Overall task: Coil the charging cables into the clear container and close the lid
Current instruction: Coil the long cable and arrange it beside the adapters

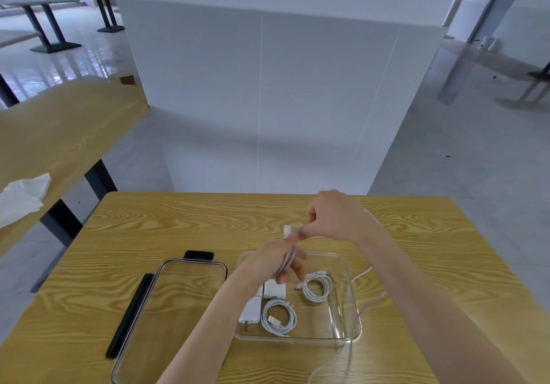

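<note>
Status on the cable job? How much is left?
Done: two coiled cables and the plugs lie in the clear container. In hand: the left hand and right hand are winding a third cable, its tail trailing over the table. Left: put it in, then close the lid lying beside the container.

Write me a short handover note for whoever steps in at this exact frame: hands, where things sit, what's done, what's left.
Left hand: closed around a bundle of white cable loops, held above the container.
Right hand: pinching the same cable at the top of the bundle; its loose tail trails over the container's right wall and off the table.
In the container: two coiled cables and white chargers.
Lid: lying flat on the table, left of the container.
Done: two cables coiled and stowed.
Left: finish winding this cable, lay it inside, put the lid on and close it.
</note>
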A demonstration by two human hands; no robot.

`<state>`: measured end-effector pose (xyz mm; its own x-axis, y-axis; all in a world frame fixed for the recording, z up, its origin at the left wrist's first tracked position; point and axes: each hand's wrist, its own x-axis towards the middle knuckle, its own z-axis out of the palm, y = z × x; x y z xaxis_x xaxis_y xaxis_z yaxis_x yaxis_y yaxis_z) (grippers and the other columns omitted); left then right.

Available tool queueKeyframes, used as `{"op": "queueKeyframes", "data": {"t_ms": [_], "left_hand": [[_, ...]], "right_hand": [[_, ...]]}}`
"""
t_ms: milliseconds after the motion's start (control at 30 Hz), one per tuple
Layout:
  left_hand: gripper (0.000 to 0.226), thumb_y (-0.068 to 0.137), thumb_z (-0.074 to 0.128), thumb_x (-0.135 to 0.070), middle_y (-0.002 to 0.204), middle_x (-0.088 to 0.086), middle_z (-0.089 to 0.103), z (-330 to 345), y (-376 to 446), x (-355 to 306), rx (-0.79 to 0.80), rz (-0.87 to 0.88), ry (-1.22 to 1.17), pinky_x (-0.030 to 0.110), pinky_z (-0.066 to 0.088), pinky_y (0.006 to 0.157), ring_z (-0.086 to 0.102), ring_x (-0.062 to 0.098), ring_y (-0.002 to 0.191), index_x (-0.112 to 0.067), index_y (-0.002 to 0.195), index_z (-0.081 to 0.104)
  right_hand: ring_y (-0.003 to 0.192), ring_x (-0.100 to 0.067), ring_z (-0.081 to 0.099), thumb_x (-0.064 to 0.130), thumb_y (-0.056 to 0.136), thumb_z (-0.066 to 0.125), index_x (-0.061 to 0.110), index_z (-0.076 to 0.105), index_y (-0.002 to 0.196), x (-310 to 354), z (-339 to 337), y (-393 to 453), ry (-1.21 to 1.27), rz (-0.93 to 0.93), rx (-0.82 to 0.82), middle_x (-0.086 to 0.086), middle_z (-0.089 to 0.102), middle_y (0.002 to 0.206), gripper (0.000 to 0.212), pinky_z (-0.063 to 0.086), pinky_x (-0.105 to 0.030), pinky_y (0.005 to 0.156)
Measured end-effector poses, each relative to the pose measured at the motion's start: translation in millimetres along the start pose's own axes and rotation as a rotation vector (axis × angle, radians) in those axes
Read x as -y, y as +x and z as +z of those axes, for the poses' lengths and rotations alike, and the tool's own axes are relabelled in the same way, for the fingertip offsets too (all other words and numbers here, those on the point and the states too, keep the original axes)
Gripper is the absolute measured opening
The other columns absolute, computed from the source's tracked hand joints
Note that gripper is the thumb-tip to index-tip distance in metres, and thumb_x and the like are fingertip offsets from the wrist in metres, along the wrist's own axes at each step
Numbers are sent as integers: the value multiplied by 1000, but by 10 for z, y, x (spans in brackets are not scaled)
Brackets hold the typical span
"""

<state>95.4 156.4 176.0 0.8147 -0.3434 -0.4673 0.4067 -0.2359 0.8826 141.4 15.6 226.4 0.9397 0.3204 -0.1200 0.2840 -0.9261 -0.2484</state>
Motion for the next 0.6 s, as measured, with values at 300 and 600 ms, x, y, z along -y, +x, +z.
{"op": "queueKeyframes", "data": {"t_ms": [300, 600], "left_hand": [[50, 100, 24, -35, 74, 9, 69, -135, 186, 37, -214, 163, -732, 26, 47, 60, 61, 17, 64, -2, 90, 61], [44, 99, 27, -33, 54, -5, 58, -185, 59, -121, 77, 216, -1010, 20, 39, 59, 57, 8, 48, -3, 97, 58]], "right_hand": [[46, -14, 43, 19, 97, 39, 2, 62, 85, 323, 203, -292, 425, -59, 66, 7, 50, 55, 31, 37, -25, 49], [71, -13, 62, 36, 100, 35, 14, 62, 99, 152, 659, -361, 810, -91, 527, -2, 68, 79, 35, 48, -24, 68]]}}
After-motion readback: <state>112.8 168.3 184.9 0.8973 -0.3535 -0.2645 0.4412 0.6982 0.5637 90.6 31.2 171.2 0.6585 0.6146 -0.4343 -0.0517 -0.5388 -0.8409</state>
